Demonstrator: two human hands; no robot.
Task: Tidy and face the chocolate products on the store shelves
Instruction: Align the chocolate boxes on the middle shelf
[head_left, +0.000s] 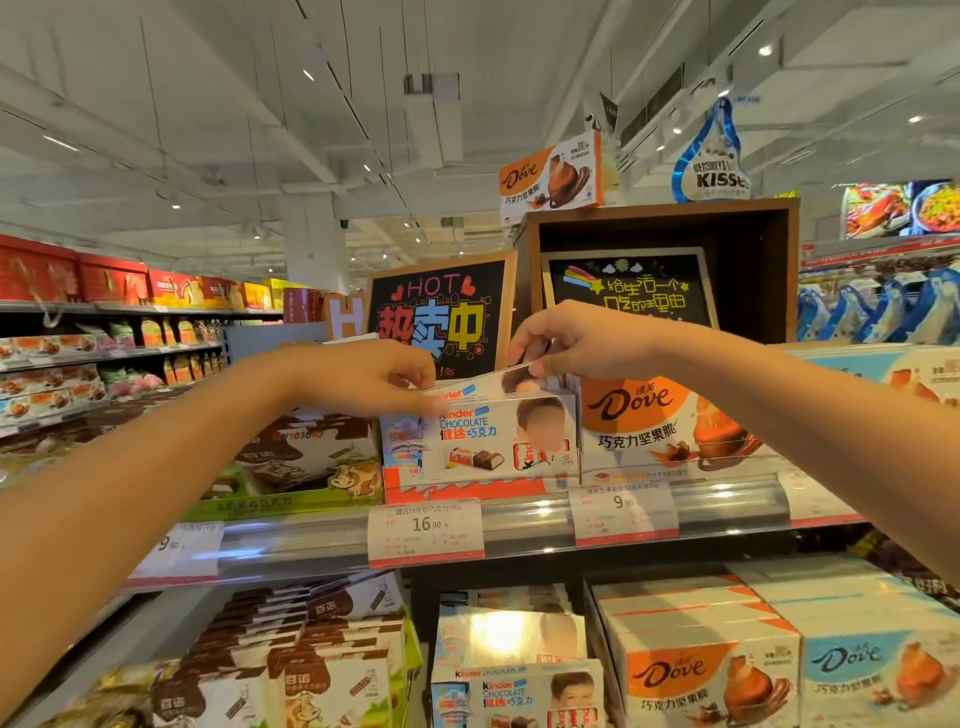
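Both hands grasp one Kinder box (488, 387), tilted atop the front Kinder pack (498, 441). Left hand (374, 376) pinches its left end; right hand (566, 340) pinches its right top edge. Dove box (665, 426) stands just right.

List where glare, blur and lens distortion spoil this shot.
Head view: ceiling lights glare off the clear price rail and a lower Kinder box; shelves and ceiling bow from the wide-angle lens; the left hand on the Kinder boxes is slightly motion-blurred; distant left shelves look soft.
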